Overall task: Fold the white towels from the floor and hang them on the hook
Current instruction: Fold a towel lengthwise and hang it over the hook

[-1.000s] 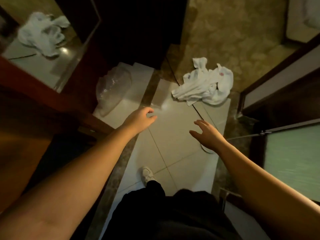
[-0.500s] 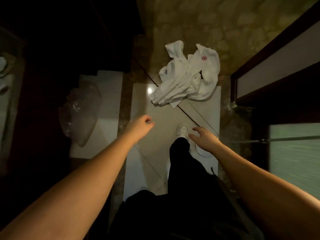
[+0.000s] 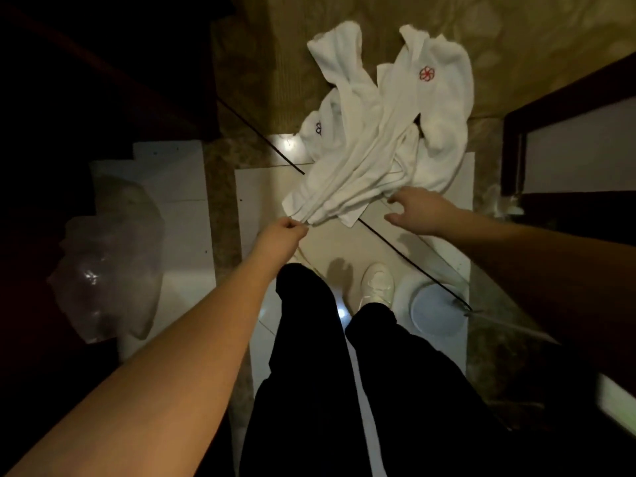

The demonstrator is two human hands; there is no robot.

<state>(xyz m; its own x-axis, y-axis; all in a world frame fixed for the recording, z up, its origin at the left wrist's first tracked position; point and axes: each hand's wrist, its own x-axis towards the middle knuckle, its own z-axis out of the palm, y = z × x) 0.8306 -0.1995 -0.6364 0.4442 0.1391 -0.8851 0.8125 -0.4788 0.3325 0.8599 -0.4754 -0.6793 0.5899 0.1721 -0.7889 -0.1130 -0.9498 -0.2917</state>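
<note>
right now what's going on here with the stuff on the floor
A person is bending over a heap of white towels crumpled on the tiled floor. The left hand pinches the near edge of the heap, while the right hand reaches in with open fingers at the near right edge, gripping nothing yet. Nothing is folded yet, and no hook is in view.

I see a pale tiled floor (image 3: 347,242) meeting patterned tan carpet (image 3: 282,63). Crumpled white towels (image 3: 375,132) lie across that seam, their near edge at the fingers of both hands. Left of the left fingers sits a clear plastic bag (image 3: 110,270); behind the right fingers, a white shoe (image 3: 377,282) and a round pale disc (image 3: 437,311).
</note>
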